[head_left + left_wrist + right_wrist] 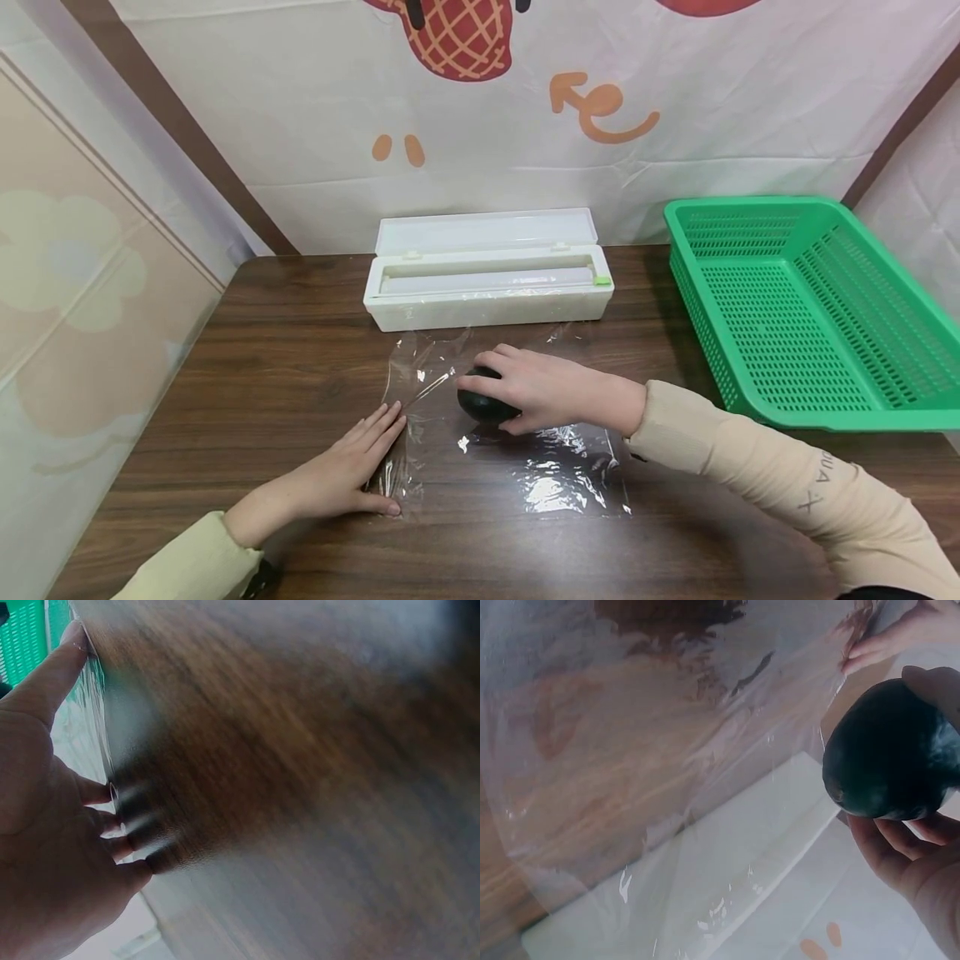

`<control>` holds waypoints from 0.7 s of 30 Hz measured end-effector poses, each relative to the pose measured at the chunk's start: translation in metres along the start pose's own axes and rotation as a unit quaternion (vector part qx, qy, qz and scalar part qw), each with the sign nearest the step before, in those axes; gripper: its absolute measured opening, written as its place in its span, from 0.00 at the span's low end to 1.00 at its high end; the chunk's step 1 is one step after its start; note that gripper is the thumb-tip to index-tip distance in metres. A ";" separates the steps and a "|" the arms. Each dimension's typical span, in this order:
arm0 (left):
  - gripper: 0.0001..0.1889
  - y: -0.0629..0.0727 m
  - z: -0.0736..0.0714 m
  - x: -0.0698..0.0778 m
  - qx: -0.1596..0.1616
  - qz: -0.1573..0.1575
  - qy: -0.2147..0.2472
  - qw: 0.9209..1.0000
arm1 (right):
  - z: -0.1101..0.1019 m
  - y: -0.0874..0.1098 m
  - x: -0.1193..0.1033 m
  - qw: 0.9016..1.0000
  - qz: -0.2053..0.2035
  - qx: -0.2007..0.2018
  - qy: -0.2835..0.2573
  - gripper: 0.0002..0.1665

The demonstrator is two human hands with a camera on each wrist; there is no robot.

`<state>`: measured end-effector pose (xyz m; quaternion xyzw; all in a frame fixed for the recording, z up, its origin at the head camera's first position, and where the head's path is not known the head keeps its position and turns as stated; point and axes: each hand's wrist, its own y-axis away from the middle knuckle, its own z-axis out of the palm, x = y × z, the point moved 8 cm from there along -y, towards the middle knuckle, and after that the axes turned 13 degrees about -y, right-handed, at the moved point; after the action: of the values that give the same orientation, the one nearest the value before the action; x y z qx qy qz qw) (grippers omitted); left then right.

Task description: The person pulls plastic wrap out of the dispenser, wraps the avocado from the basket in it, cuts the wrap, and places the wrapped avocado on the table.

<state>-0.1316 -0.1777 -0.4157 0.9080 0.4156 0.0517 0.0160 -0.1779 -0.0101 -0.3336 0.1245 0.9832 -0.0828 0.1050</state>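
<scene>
My right hand (536,390) grips a smooth, dark green avocado (483,398) over a sheet of clear plastic wrap (450,467) spread on the table. In the right wrist view, fingers and thumb curl round the avocado (885,754) from either side, and part of it is hidden by the hand. My left hand (345,471) lies with straight, spread fingers on the left edge of the wrap, its fingertips touching the film. Behind both hands stands a white wrap dispenser box (487,312) with its lid (487,231) raised and a roll (491,281) inside.
A green plastic basket (720,367) with perforated walls stands at the right of the brown wooden table (315,325). A white printed curtain (315,100) hangs behind the table, and another patterned cloth (82,242) borders the left side.
</scene>
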 end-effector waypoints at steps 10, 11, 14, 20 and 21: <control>0.53 0.000 -0.001 0.000 0.002 -0.001 0.001 1.000 | 0.016 -0.003 -0.003 1.000 0.007 -0.027 -0.001 0.43; 0.53 0.000 -0.001 0.001 0.004 0.000 0.000 1.000 | 0.018 -0.003 -0.003 1.000 0.005 -0.029 0.000 0.43; 0.53 0.000 -0.001 0.001 0.011 0.004 -0.002 1.000 | 0.021 -0.004 -0.004 0.999 -0.001 -0.037 0.003 0.43; 0.54 0.000 0.000 0.000 -0.003 -0.001 0.001 1.000 | 0.029 -0.006 -0.005 0.999 -0.004 -0.049 0.001 0.43; 0.54 0.000 0.001 0.000 -0.005 -0.002 0.002 1.000 | 0.030 -0.006 -0.005 0.999 -0.002 -0.051 0.000 0.43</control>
<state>-0.1318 -0.1773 -0.4163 0.9069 0.4171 0.0560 0.0201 -0.1694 -0.0225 -0.3604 0.1166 0.9863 -0.0334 0.1114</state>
